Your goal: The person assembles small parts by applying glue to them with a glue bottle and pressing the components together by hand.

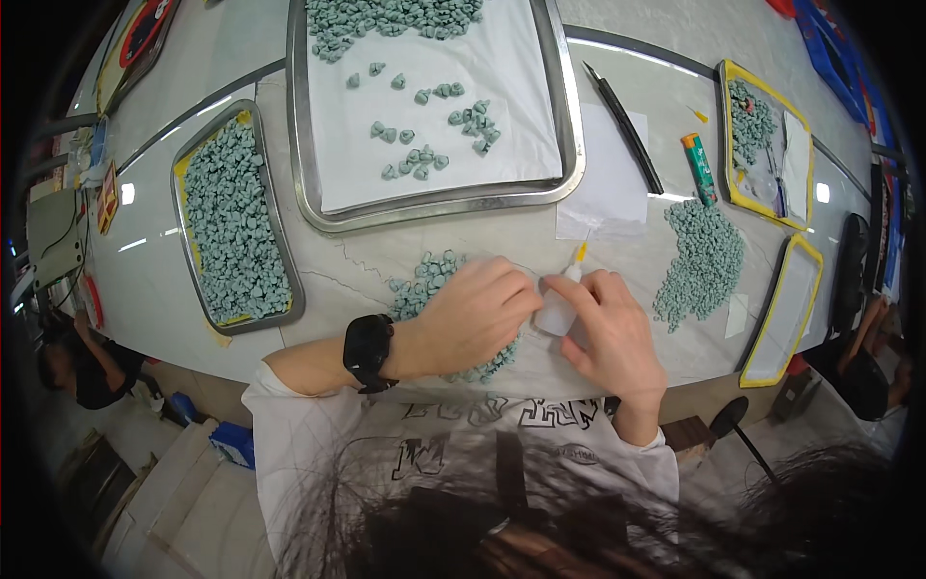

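My left hand (482, 314), with a black watch on its wrist, is closed with its fingertips pinched together. What it holds, if anything, is hidden. Right beside it, my right hand (612, 328) has its index finger and thumb bent around a small white squeeze bottle (555, 317) with a yellow nozzle (581, 253). The nozzle points away from me. Under and behind my left hand lies a heap of small grey-green pieces (424, 280), partly covered by the hand and forearm. A second pile of smaller grey-green pieces (701, 262) is spread to the right.
A white-lined metal tray (434, 198) bears many grey-green pieces at the far side. Another full tray (299, 294) stands left. Yellow-edged trays (813, 183) sit at right. Black tweezers (627, 130) and a green-orange tube (699, 169) lie nearby. Other people (82, 367) are at the edges.
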`<state>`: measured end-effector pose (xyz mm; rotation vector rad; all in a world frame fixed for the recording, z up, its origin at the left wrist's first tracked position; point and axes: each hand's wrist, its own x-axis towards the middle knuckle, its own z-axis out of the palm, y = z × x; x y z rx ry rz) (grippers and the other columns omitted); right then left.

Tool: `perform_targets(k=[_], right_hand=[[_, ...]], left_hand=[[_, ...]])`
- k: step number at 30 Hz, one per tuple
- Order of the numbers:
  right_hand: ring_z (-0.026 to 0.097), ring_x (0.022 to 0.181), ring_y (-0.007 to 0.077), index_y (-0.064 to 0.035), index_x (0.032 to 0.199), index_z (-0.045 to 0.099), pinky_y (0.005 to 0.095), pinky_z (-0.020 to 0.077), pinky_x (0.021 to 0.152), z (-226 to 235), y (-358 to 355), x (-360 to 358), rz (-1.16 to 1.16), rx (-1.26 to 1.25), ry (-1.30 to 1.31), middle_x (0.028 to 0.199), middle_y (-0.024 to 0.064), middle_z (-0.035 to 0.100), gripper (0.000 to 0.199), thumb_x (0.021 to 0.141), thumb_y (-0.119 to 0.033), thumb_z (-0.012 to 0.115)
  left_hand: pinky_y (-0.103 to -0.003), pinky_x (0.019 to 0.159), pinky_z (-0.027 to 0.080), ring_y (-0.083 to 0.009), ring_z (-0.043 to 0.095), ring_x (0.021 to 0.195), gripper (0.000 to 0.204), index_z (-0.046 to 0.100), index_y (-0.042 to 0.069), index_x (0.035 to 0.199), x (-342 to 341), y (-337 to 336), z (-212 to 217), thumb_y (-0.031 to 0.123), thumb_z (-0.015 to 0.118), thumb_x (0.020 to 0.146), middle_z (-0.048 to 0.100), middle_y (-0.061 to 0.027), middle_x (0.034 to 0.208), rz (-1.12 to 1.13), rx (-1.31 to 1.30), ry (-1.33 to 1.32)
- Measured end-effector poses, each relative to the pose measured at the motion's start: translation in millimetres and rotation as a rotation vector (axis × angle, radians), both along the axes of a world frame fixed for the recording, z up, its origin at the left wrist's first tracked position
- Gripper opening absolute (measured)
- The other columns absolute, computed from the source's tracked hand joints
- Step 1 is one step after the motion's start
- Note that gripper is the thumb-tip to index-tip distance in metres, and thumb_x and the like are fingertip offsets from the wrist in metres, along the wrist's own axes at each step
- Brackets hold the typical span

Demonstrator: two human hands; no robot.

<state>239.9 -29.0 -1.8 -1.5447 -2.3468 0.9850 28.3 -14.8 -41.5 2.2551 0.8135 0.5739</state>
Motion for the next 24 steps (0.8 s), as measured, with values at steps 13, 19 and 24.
perform_targets(k=[13,19,24], right_hand=[[0.051,0.066,0.0248,-0.0106,0.102,0.049,0.0327,0.0406,0.053,-27,-6,-9,-0.179,0.377,0.535,0.076,0.0091,0.049,0.051,0.06,0.006,0.073],[0.051,0.065,0.0211,-0.0116,0.101,0.047,0.0307,0.0398,0.051,-46,-9,-15,-0.235,0.514,0.67,0.079,0.0104,0.053,0.047,0.066,0.003,0.076],[0.054,0.075,0.024,-0.014,0.104,0.033,0.0339,0.0471,0.063,-28,-14,-13,-0.152,0.492,0.705,0.087,0.012,0.051,0.045,0.079,-0.007,0.069]], left_hand=[[-0.035,0.076,0.037,-0.0238,0.051,0.085,0.022,0.061,0.005,0.095,0,0,-3,-0.001,0.063,0.074,0.052,-0.0056,0.091,0.039,-0.102,0.005],[-0.034,0.075,0.042,-0.0254,0.051,0.083,0.018,0.061,0.003,0.094,-4,5,-4,-0.001,0.064,0.076,0.052,-0.0071,0.09,-0.012,-0.115,-0.062],[-0.032,0.068,0.045,-0.0234,0.053,0.081,0.019,0.062,0.002,0.095,-6,8,12,-0.003,0.063,0.077,0.053,-0.0081,0.091,0.006,-0.101,-0.105]])
